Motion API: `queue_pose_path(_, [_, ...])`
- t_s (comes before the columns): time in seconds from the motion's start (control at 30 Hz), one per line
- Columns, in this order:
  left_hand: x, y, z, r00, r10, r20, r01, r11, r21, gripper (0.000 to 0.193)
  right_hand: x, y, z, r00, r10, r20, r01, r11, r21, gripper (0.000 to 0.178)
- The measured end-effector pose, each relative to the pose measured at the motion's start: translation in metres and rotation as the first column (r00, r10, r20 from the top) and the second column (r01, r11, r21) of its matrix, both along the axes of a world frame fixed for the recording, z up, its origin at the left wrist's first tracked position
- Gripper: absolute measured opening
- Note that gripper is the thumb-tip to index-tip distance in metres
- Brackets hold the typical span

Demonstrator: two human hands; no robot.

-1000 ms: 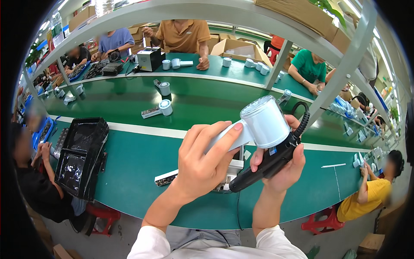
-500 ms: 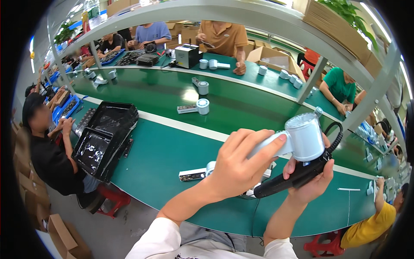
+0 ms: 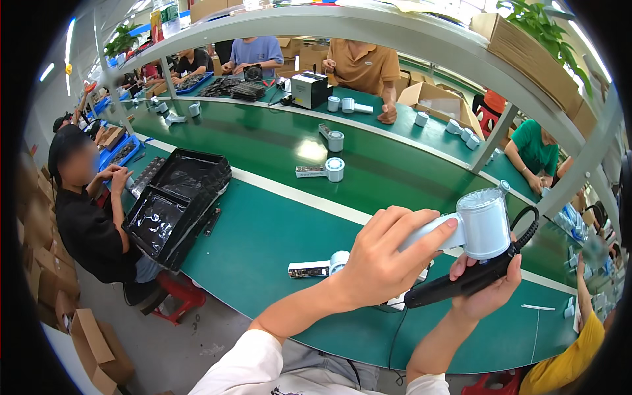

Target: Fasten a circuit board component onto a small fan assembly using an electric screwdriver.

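My left hand (image 3: 382, 260) is closed around the handle of a light-blue handheld device (image 3: 484, 227) with a wide cylindrical head. In my right hand (image 3: 490, 296) lies a black electric screwdriver (image 3: 454, 282), tilted, with a thick cord looping up from its far end. The device's head sits right over that end of the screwdriver; the exact contact is hidden. Left of my left wrist, a second light-blue device (image 3: 338, 261) rests on the green table (image 3: 250, 263), a circuit board showing in its handle. White parts behind my left hand are mostly covered.
A black plastic-lined tray (image 3: 178, 204) stands at the left of the table. Two similar devices (image 3: 334, 170) lie on the green conveyor (image 3: 263, 135). Co-workers sit to the left, right and across. A metal shelf frame (image 3: 368, 23) spans overhead.
The whole view has shifted, so the surroundings and both hands appear farther right. My hands keep the same hold on the device and the screwdriver.
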State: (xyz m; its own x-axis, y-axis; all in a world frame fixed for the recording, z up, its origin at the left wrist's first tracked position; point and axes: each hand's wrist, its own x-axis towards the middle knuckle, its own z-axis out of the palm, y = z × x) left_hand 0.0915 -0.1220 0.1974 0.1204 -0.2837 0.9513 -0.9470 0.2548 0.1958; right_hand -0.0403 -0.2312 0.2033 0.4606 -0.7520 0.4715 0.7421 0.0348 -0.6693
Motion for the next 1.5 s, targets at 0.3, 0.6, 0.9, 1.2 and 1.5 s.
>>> queue_pose_path(0.3, [0.000, 0.001, 0.002, 1.000, -0.021, -0.022, 0.021, 1.000, -0.007, 0.055, -0.005, 0.000, 0.005, 0.995, -0.103, -0.017, 0.102, 0.994, -0.033, 0.031])
queue_pose_path(0.6, [0.000, -0.001, 0.001, 1.000, -0.001, -0.023, 0.001, 1.000, -0.011, 0.057, -0.001, 0.003, 0.008, 0.983, -0.185, -0.016, 0.186, 0.982, 0.020, 0.041])
queue_pose_path(0.9, [0.002, 0.001, 0.001, 1.000, -0.015, -0.026, 0.015, 1.000, -0.002, 0.058, -0.008, -0.005, 0.001, 0.995, -0.100, -0.015, 0.098, 0.991, -0.092, 0.032])
queue_pose_path(1.2, [0.003, -0.002, -0.001, 0.999, 0.015, 0.037, -0.016, 1.000, 0.009, 0.058, 0.001, 0.001, 0.005, 0.994, -0.111, 0.011, 0.111, 0.994, 0.007, 0.053])
queue_pose_path(1.5, [-0.001, -0.012, -0.008, 1.000, 0.024, 0.017, -0.024, 1.000, -0.010, 0.058, -0.003, -0.007, 0.007, 0.998, -0.056, 0.003, 0.057, 0.998, -0.037, 0.063])
